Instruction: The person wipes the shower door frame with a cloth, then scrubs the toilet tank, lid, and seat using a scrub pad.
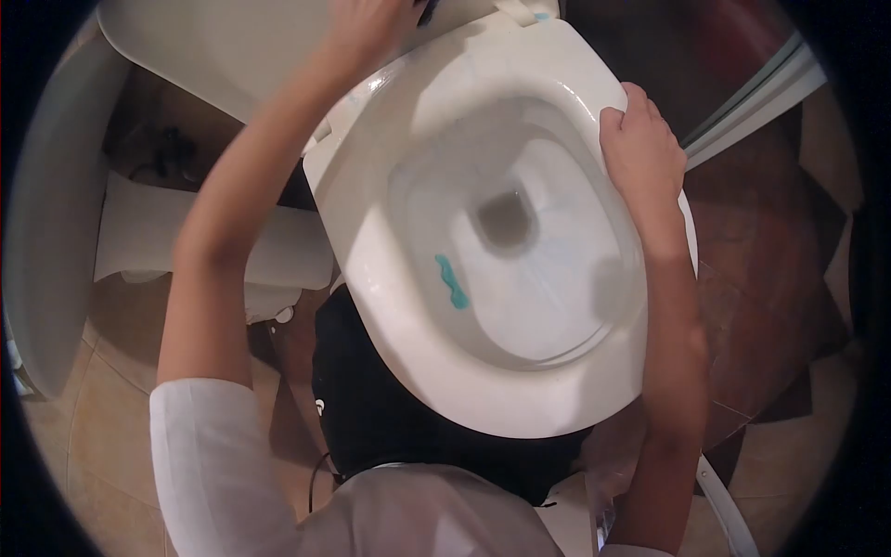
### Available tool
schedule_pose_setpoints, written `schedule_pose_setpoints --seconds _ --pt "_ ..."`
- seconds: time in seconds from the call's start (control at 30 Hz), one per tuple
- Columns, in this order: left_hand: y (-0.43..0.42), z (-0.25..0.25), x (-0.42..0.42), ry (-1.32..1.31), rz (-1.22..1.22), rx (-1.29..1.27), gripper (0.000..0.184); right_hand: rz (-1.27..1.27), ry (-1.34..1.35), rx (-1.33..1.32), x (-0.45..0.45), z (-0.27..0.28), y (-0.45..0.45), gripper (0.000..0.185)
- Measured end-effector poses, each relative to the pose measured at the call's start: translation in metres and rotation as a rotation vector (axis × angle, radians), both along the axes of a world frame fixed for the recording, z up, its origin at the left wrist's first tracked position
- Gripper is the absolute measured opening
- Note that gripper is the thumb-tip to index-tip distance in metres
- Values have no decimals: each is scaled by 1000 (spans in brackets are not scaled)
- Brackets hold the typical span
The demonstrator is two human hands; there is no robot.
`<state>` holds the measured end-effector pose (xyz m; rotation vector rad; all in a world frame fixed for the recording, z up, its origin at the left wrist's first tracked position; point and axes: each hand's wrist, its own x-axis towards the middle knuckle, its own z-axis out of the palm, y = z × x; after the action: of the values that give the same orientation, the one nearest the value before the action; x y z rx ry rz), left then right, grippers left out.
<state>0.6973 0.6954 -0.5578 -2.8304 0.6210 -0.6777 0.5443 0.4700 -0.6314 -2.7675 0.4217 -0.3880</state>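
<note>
A white toilet bowl (pixel 566 306) with a little water at its bottom is in the middle of the head view. A streak of blue-green gel (pixel 451 282) lies on the bowl's inner left wall. My right hand (pixel 645 148) is closed around the right edge of the toilet seat (pixel 506 408). Over the back of the seat, near the lid (pixel 213 56), my left hand (pixel 376 28) is partly cut off by the top edge. Its fingers are closed on a dark blue object (pixel 427 12), mostly out of view, whose kind I cannot make out.
The raised lid leans at the upper left. Behind my left arm is a white ceramic piece (pixel 139 227). A white-framed glass edge (pixel 756 102) runs along the upper right. Brown and beige tiles (pixel 761 306) cover the floor; black cloth (pixel 362 399) shows below the seat.
</note>
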Motion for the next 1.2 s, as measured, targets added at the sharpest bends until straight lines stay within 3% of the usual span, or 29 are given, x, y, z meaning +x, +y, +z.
schedule_pose_setpoints --seconds 0.07,0.17,0.27,0.3,0.37,0.43,0.47,0.5,0.57,0.63,0.7,0.73,0.77,0.83,0.87,0.97,1.03,1.07,1.2 --pt "39 -34 -12 -5 -6 48 27 0 12 25 0 2 -2 39" --pt "46 -28 -5 -27 -46 158 32 -4 50 39 -3 4 -1 40" --pt "26 39 40 -238 32 -19 25 -22 65 33 -1 4 -1 40" --pt "5 84 3 -122 29 -212 23 -23 66 44 -1 4 -2 40" --pt "15 67 9 -292 38 -58 24 -15 62 61 0 5 -1 40" --pt "39 21 13 -152 -1 -63 26 -14 62 67 0 5 -3 40" --pt "40 -1 -7 -102 44 187 30 -15 59 69 0 5 -3 40" --pt "55 -28 -7 -120 -123 235 29 -14 60 61 1 5 -4 40" --pt "56 -30 -9 -88 -174 230 31 -18 60 60 0 5 -3 40" --pt "75 -10 29 -147 -155 153 34 -2 38 61 -1 4 -4 39" --pt "64 55 35 -106 28 -126 38 -12 45 66 0 4 -6 40" --pt "33 91 -3 -269 -34 -183 26 -10 54 66 1 4 -5 40" --pt "29 98 -7 -283 71 -135 24 -4 49 67 1 6 -4 40" --pt "76 54 35 -406 270 101 37 8 55 98 0 8 -4 40" --pt "67 33 10 -337 -7 95 35 9 46 93 -1 8 -6 40" --pt "81 -31 -20 -260 -244 253 25 12 18 102 -1 5 -5 40" --pt "87 -20 -16 -254 -324 211 17 14 21 78 -3 6 -6 39" --pt "91 -5 -5 -291 -238 201 23 9 16 78 -3 8 -8 39" --pt "89 123 33 -391 3 -97 27 11 61 86 -1 7 -6 37"
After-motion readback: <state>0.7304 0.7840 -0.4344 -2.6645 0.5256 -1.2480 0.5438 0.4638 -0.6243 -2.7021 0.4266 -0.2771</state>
